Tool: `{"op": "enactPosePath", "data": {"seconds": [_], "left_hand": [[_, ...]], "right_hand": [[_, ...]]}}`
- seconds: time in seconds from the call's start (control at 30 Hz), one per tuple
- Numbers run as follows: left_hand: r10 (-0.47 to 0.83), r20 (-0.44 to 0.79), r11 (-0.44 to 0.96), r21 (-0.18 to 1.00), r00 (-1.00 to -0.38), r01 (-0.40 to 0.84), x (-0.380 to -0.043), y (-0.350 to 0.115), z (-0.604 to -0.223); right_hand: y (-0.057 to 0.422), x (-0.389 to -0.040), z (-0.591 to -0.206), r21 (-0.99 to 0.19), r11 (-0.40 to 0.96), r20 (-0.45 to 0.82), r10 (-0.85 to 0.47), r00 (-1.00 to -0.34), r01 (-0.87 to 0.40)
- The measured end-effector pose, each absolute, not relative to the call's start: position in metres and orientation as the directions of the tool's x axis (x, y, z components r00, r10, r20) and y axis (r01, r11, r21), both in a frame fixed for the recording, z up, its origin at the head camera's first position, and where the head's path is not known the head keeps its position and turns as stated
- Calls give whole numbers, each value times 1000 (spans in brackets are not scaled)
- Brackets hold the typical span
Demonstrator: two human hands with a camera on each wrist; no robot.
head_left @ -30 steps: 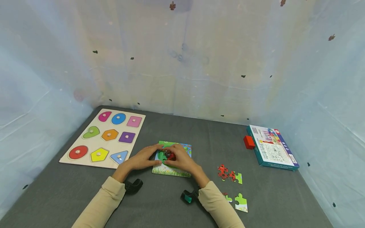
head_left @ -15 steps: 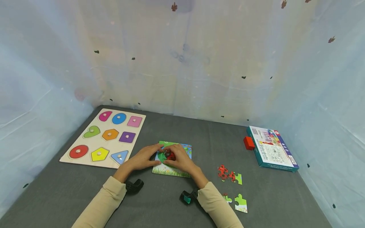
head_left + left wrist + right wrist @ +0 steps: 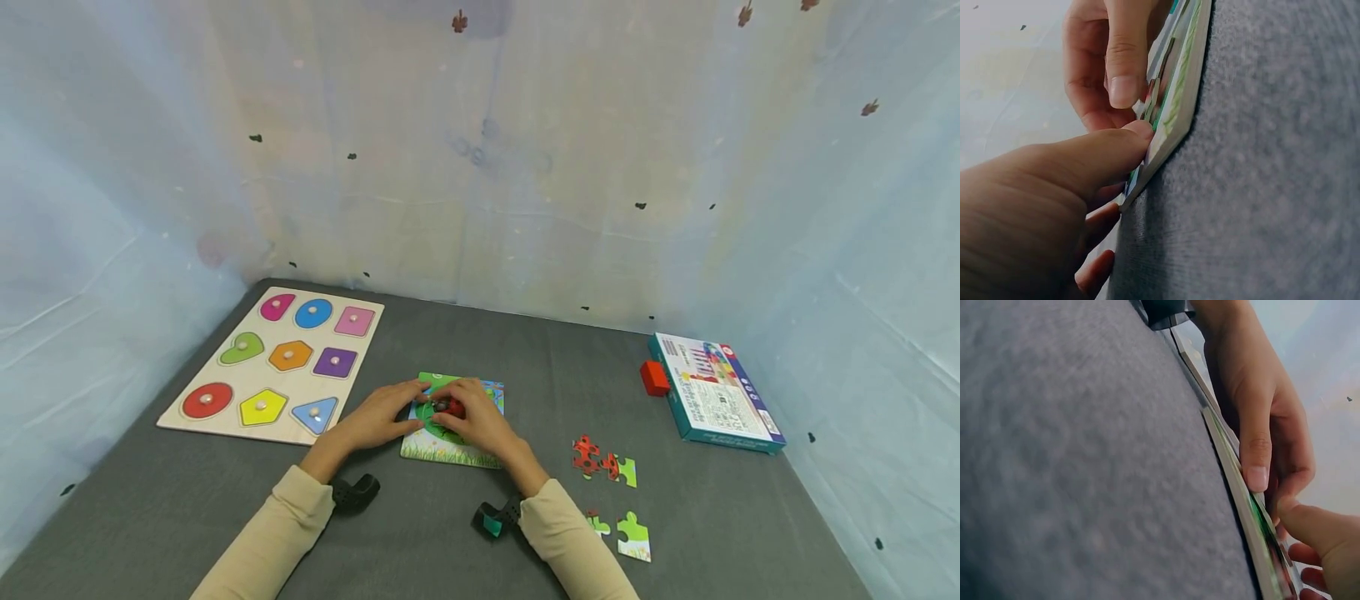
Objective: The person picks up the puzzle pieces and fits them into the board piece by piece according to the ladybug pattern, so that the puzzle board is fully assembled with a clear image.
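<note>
A green and blue puzzle board [image 3: 450, 452] with a grass border lies flat on the grey table, under both hands. My right hand [image 3: 482, 419] pinches a red and black puzzle piece [image 3: 454, 407] over the middle of the board; the fingers hide part of it. My left hand [image 3: 375, 419] rests at the board's left side, its thumb and index finger spread and touching the board. In the left wrist view, the left thumb [image 3: 1135, 134] lies at the board's edge, close to the right hand. Whether it touches the piece I cannot tell.
Several loose puzzle pieces [image 3: 587, 457] lie right of the board, some near the right sleeve. A wooden shape board [image 3: 243, 383] with knobbed pieces is at the left. At the right, a red block [image 3: 655, 377] stands beside a flat box [image 3: 723, 392].
The pinched piece has shifted slightly between the right fingers, and more of the board's green picture shows below it. Both hands keep almost the same place.
</note>
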State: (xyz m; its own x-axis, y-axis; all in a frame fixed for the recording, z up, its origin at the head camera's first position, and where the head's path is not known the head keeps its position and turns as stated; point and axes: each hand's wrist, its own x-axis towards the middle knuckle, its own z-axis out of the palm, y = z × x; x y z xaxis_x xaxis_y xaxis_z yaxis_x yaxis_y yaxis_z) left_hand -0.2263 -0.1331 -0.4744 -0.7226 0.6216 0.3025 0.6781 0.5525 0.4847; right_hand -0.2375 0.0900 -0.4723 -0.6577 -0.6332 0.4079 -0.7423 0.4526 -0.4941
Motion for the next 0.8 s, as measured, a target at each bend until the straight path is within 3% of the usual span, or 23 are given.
{"op": "enactPosePath", "data": {"seconds": [0.53, 0.8], "left_hand": [[642, 359, 523, 442, -678, 729, -229, -132, -476], [628, 343, 536, 460, -699, 708, -228, -132, -475]], "right_hand": [[98, -241, -476, -488, 500, 407, -595, -693, -716], [97, -241, -477, -507, 507, 390, -587, -710, -697]]}}
